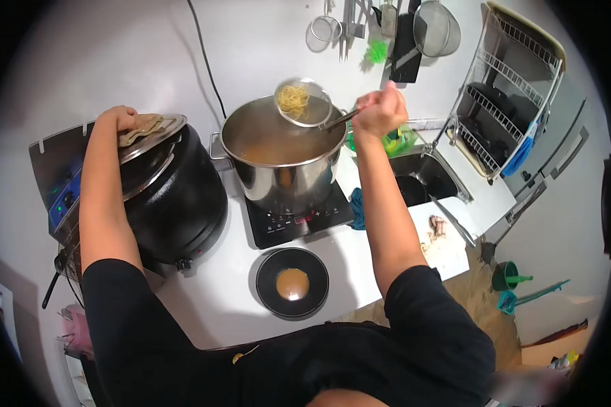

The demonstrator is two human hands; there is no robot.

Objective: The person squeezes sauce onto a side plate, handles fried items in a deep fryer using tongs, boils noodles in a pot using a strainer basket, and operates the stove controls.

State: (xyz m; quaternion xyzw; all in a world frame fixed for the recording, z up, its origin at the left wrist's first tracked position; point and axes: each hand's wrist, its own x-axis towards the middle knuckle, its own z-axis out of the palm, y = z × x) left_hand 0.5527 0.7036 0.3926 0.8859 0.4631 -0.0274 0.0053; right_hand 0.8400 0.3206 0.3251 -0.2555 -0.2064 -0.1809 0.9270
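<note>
My right hand (381,112) is closed round the handle of a round strainer (321,102), which holds yellow noodles (292,100) above the large steel pot (285,178). Brownish liquid shows inside that pot, which stands on a black induction cooker (299,220). At the left, my left hand (121,119) grips a beige cloth (142,129) on the tilted lid (161,138) of a big black soup kettle (176,203). A black bowl (269,298) with a little brown liquid in it sits on the counter in front of the cooker.
Right of the pot are a sink (448,178), a white cutting board (455,258) with meat pieces and a knife (455,220), and a dish rack (512,88). Utensils and a sieve (436,28) hang on the wall. A blue cloth (358,209) lies beside the cooker.
</note>
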